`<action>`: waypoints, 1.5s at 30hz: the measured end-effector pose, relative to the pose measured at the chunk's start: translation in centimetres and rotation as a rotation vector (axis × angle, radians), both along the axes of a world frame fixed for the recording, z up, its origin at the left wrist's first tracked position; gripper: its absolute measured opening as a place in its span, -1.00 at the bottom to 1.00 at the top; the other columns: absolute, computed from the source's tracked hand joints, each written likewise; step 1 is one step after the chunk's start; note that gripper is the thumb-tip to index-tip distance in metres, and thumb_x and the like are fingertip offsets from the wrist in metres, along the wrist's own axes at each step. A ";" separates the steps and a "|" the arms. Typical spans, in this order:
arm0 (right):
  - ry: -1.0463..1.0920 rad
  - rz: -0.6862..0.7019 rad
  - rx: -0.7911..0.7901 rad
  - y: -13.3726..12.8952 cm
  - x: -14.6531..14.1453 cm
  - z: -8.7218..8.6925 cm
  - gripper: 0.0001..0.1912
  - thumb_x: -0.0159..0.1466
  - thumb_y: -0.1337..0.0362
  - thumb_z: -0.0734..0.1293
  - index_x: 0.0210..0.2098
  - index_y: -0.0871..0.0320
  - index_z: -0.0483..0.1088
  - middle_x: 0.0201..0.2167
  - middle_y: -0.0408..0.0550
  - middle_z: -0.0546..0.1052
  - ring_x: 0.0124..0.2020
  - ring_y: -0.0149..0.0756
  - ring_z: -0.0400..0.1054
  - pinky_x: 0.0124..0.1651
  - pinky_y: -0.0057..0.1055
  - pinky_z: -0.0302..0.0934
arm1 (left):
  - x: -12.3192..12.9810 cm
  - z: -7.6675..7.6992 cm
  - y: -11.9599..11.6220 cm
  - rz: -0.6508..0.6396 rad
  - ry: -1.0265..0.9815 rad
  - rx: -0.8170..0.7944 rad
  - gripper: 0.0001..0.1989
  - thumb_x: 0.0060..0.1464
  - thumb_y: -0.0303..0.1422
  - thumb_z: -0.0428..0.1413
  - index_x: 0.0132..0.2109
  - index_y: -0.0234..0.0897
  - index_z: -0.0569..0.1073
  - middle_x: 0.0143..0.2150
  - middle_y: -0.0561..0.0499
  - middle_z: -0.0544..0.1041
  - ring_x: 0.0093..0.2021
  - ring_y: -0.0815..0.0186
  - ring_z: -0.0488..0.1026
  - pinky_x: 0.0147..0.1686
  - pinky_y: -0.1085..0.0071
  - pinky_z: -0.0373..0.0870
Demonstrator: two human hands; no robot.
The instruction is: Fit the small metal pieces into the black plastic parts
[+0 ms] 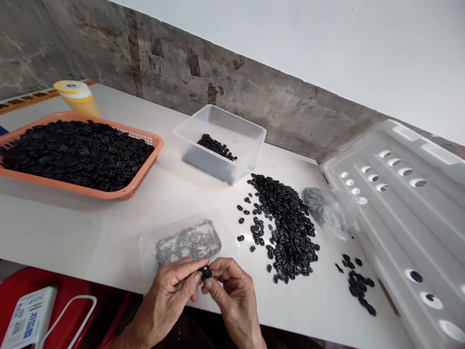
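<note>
Both hands (169,286) come together, fingertips clamped on one small black piece (206,272), probably for fine control, beside the clear tray (148,245) of metal pins (187,241), while loose black pieces (290,228) lie within easy reach on the counter (109,242)

Two hands here, one left hand (163,295) and one right hand (235,293), with one small black piece (206,272) between the fingers (227,263). Clear plastic tubs: two, a back one (252,145) and a front one (224,223). One orange basket (109,195), one yellow-topped bottle (77,97), one clear bag (337,213), one holed plastic panel (407,218), one printed box (31,315). Loose black two-hole pieces (290,218)? One big heap on one counter (145,218), way too many to count lol. Same with the metal pins (189,242) and the basket's black parts (76,155).
</note>
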State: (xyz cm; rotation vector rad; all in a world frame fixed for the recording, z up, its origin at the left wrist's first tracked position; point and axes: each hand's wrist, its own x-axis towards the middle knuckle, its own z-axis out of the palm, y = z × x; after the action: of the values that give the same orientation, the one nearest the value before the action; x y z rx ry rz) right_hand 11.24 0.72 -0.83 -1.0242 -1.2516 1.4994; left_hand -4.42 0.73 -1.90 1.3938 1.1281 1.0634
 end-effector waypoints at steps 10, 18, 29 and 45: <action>-0.014 0.007 -0.012 -0.3 0.3 -0.3 -0.73 0.26 0.18 0.36 -0.18 0.27 0.34 -0.36 -0.05 0.45 -0.37 -0.55 0.36 -0.24 -0.64 0.26 | -0.1 -0.1 0.1 -0.013 -0.236 -0.219 -0.73 0.08 -0.27 0.15 -0.13 -0.35 0.53 -0.46 0.04 0.46 -0.53 0.54 0.38 -0.53 0.69 0.35; -0.015 0.010 0.013 -0.3 0.3 -0.7 -0.71 0.22 0.25 0.40 -0.09 0.21 0.39 -0.37 -0.10 0.46 -0.33 -0.54 0.39 -0.19 -0.64 0.28 | -0.2 -0.8 -0.1 -0.001 -0.117 0.072 -0.70 0.14 -0.43 0.08 -0.01 -0.12 0.55 -0.40 0.06 0.45 -0.46 0.56 0.40 -0.41 0.70 0.44; 0.098 -0.022 -0.102 -0.8 -0.4 -1.0 -0.64 0.22 0.19 0.40 -0.11 0.29 0.30 -0.31 -0.02 0.46 -0.31 -0.52 0.41 -0.20 -0.63 0.33 | -0.1 -1.3 -0.4 0.034 -0.097 0.123 -0.70 0.06 -0.51 0.17 -0.06 -0.14 0.56 -0.30 0.06 0.51 -0.39 0.52 0.49 -0.33 0.67 0.50; 0.209 0.042 -0.092 -0.8 -0.1 -0.4 -0.71 0.24 0.30 0.38 -0.05 0.21 0.39 -0.33 -0.05 0.51 -0.35 -0.58 0.44 -0.20 -0.70 0.35 | -0.2 -0.6 -0.6 0.042 0.161 0.487 -0.53 0.15 -0.59 0.07 0.14 -0.05 0.38 -0.24 0.12 0.51 -0.26 0.58 0.47 -0.20 0.75 0.44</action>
State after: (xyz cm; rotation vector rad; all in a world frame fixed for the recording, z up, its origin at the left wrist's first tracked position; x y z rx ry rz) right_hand 11.17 -0.05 -1.24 -0.8792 -1.0707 1.6631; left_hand -4.66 0.14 -2.50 1.8703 1.0548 1.3339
